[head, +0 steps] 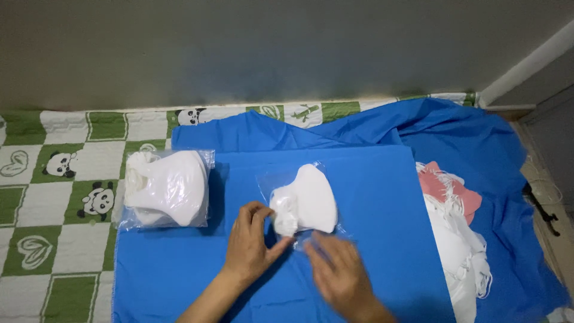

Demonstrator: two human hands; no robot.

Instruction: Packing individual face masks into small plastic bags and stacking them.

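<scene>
Left hand [251,242] pinches bagged mask [305,206] at its near edge; right hand [341,269], blurred, seemingly flat just beside. Light, soft, slippery film; grip edges.

Left hand [251,239] reaching forward, thumb and forefinger curled into a pinch, forearm angled in from below. Right hand [341,272] just beside it, palm down, fingers extended and blurred, wrist low.
</scene>
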